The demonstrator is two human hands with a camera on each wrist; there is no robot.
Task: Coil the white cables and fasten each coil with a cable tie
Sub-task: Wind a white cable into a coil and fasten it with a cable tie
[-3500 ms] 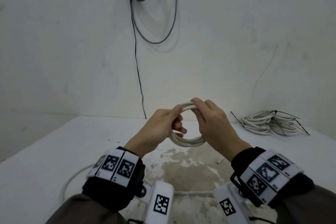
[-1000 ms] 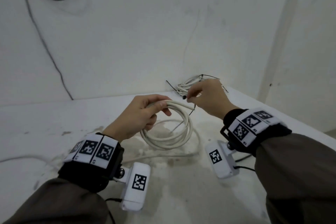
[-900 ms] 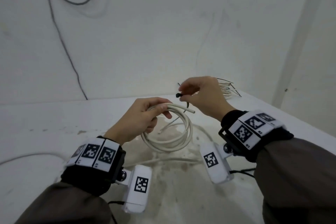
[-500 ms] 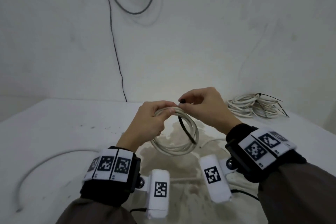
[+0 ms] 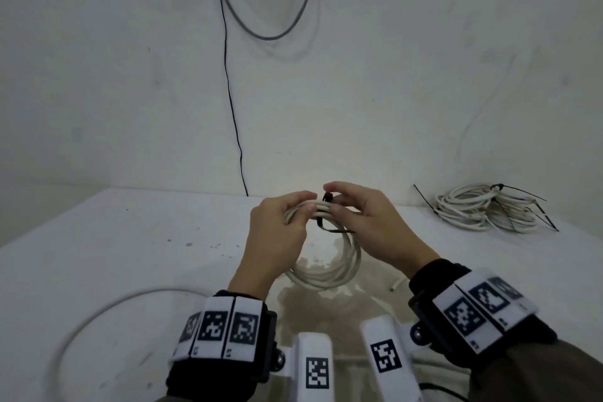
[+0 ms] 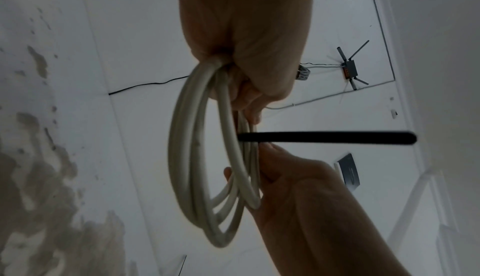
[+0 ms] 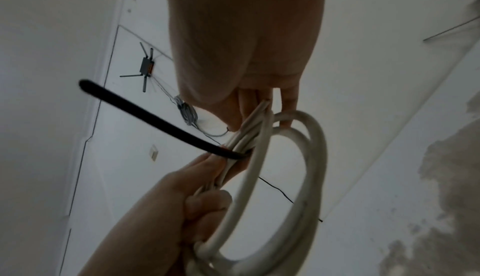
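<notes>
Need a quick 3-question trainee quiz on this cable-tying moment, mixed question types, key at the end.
1. True or false: the black cable tie is already looped around the strands of the white coil.
2. Which hand grips the coil alone: A) left hand B) right hand?
3. Fill in: a pile of already tied coils lies on the table to the person's ____.

Key: 1. True; its free tail sticks out sideways in both wrist views. 2. A; the right hand pinches the tie's head at the top of the coil. 3. right.
</notes>
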